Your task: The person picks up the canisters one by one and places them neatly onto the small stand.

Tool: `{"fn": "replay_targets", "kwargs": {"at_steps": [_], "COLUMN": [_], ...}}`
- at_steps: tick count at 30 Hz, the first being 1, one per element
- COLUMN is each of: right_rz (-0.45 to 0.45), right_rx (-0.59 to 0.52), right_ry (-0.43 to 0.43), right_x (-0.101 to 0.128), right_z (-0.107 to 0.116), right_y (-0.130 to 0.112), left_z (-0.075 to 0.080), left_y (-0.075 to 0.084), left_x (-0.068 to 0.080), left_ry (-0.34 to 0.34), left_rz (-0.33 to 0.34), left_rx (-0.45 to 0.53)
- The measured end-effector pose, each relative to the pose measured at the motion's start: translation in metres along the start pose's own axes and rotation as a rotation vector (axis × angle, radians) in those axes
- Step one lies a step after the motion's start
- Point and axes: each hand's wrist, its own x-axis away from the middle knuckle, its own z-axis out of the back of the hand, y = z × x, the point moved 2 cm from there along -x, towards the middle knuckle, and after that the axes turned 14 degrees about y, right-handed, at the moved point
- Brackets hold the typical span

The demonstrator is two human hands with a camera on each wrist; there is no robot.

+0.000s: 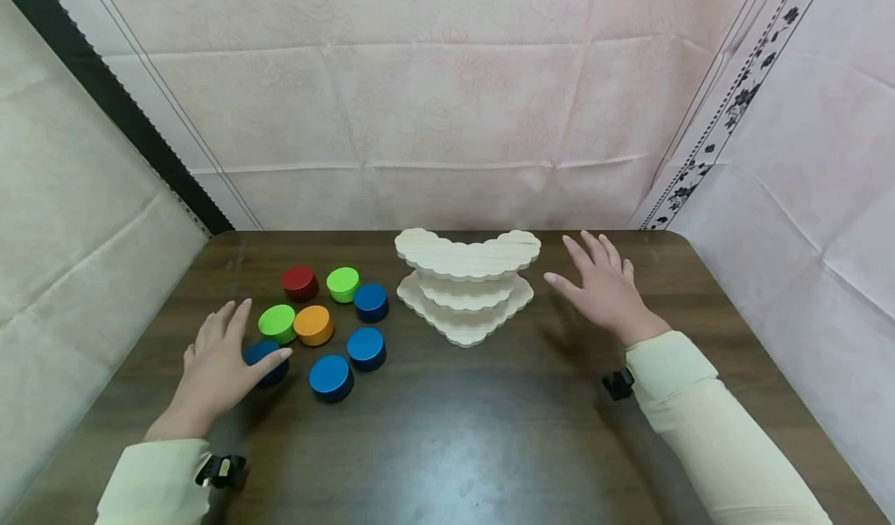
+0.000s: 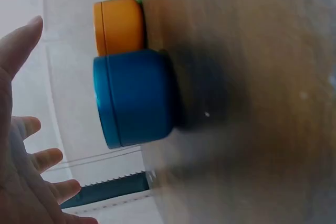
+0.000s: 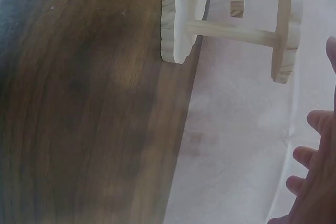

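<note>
My left hand [image 1: 217, 366] hovers with extended fingers over a blue round lidded jar [image 1: 276, 375], partly hiding it. In the left wrist view a gap shows between that hand's fingers and the blue jar [image 2: 136, 98]. An orange jar [image 1: 314, 325], two green jars [image 1: 277, 323] and a red jar [image 1: 300, 283] stand close by. My right hand [image 1: 607, 288] is held palm down with its fingers spread, holding nothing. It is beside a pale wooden tiered stand [image 1: 468, 258] with scalloped edges. In the right wrist view dowels join the stand's boards [image 3: 286, 30], apart from the fingers.
More blue jars [image 1: 331, 377] stand between the left hand and the stand. Everything sits on a dark brown wooden table [image 1: 461, 439]. Pale cloth [image 1: 447, 106] hangs behind the table's far edge, and more cloth hangs on both sides.
</note>
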Motion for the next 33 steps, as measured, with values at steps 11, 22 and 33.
{"fn": "replay_targets", "kwargs": {"at_steps": [11,22,33], "right_rz": [-0.004,-0.01,0.009], "right_rx": [-0.144,-0.228,-0.364], "right_ry": [-0.039,-0.075,-0.117], "right_x": [-0.018,-0.032,-0.039], "right_z": [-0.016,-0.029,-0.035], "right_y": [0.002,0.0,-0.005], "left_z": [-0.002,-0.008,-0.013], "left_y": [-0.019,-0.029,-0.039], "left_x": [0.007,0.007,0.01], "left_ry": [-0.029,-0.128,-0.16], "left_rz": [0.062,0.125,0.189], "left_rx": [0.056,0.213,0.256]}}
